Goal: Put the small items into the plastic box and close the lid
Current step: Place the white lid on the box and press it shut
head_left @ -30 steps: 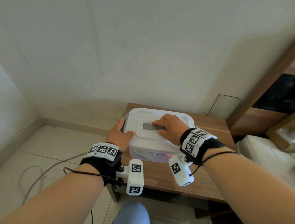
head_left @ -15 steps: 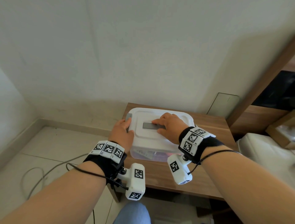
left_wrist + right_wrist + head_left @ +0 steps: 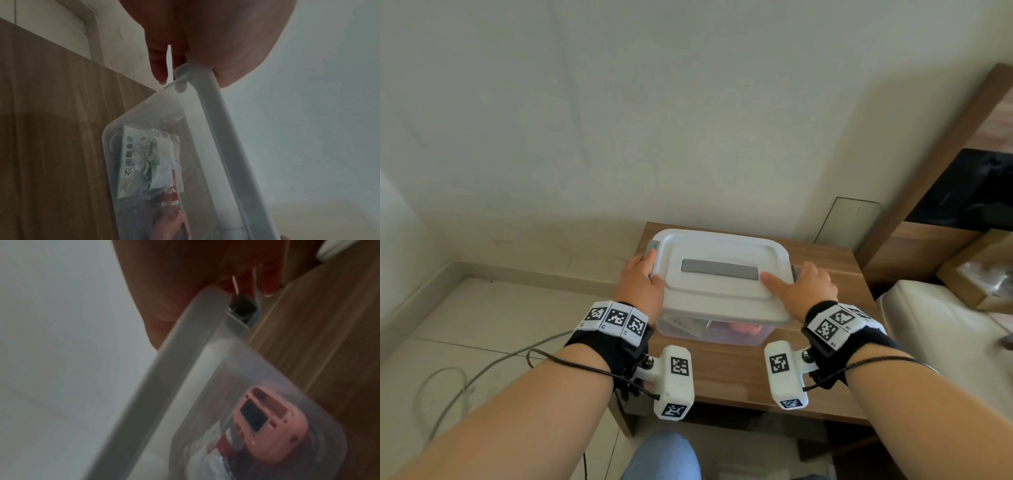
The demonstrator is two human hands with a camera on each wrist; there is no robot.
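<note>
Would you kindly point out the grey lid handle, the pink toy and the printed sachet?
grey lid handle (image 3: 719, 269): head view, middle of the bar.
pink toy (image 3: 273, 423): right wrist view, its body.
printed sachet (image 3: 141, 164): left wrist view, printed face.

We cannot read the contents of the plastic box (image 3: 709, 334) in the head view: its lid (image 3: 722, 274) covers them, leaving pale and pink smudges through the front wall. The left hand (image 3: 642, 284) hides its fingers behind the lid's left end, over a grey latch (image 3: 653, 247). In the right wrist view, everything is blurred; the pink item (image 3: 271, 425) at lower right stays unidentifiable.
</note>
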